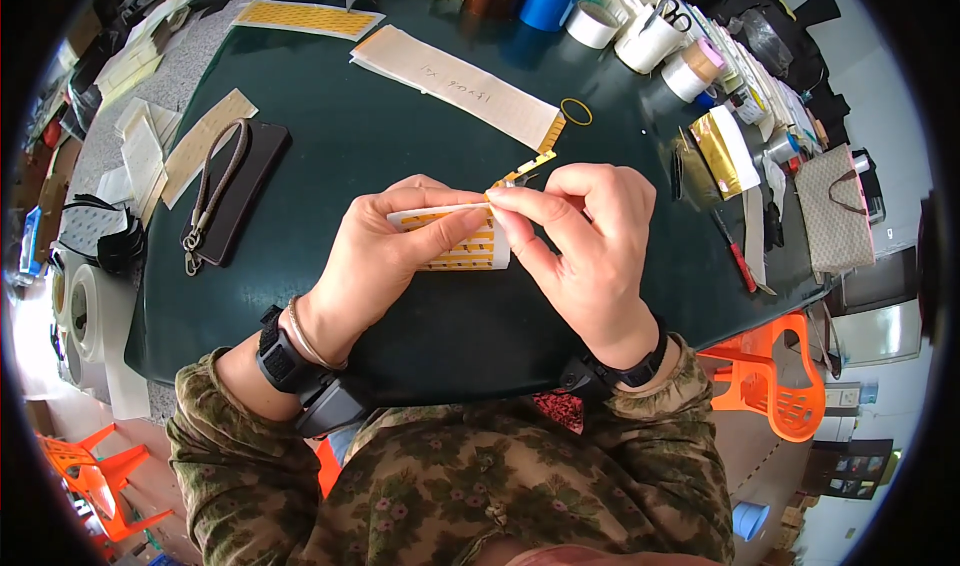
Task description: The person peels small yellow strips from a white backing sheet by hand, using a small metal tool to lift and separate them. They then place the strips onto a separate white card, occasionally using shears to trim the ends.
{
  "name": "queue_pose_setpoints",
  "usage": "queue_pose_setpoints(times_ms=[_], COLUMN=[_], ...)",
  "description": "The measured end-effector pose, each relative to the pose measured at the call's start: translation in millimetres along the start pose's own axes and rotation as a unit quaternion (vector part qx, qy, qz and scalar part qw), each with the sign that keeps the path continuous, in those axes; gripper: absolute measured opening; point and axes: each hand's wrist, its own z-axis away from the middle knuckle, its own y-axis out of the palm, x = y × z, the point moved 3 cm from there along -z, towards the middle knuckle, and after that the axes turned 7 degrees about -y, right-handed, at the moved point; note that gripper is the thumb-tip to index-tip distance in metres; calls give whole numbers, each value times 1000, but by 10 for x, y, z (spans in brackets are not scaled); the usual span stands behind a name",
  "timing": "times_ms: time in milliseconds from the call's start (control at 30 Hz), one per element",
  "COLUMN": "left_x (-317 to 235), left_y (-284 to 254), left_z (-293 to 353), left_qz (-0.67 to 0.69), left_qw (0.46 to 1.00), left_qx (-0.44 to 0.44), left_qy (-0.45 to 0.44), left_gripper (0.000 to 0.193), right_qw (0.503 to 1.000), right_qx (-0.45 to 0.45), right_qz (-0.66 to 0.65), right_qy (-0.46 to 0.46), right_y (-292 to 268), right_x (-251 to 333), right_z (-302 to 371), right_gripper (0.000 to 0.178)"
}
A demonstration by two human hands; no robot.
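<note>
My left hand grips a white backing sheet with rows of yellow-and-black stickers, thumb on its face and fingers behind. At the sheet's upper right corner, my right hand has thumb and forefinger closed in a pinch. A narrow yellow strip sticks up from between the fingertips; whether it is joined to the sheet is hidden. Beyond the hands lies a long stack of pale paper sheets with handwriting and a yellow end. Beside it is a yellow rubber band.
A black phone with a cord strap lies left on the dark green table. Tape rolls and a white holder with scissors stand along the far edge. A red-handled knife lies right. Orange chairs flank the table.
</note>
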Motion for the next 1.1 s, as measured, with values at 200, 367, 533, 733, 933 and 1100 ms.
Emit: queue_pose_setpoints(times_ms=[200,367,533,733,933,1100], left_x=[29,34,-3,61,60,108], left_y=[-19,-18,-5,-32,12,-66], left_z=[-15,-36,-7,-22,-31,-91], left_qz=[118,131,121,112,132,135], left_qw=[991,988,989,991,988,989], left_qx=[19,25,38,33,37,20], left_qy=[-56,-81,-73,-67,-73,-51], left_gripper=[15,15,18,26,27,26], right_qw=[999,932,852,960,876,819], right_qx=[35,42,-3,36,43,-42], right_qz=[9,-300,-443,-247,-413,-487], right_qy=[-3,200,279,127,244,302], right_y=[11,29,30,-28,133,177], right_x=[63,-121,-227,-58,-71,-160], right_z=[21,95,90,16,107,143], right_gripper=[25,20,19,22,32,31])
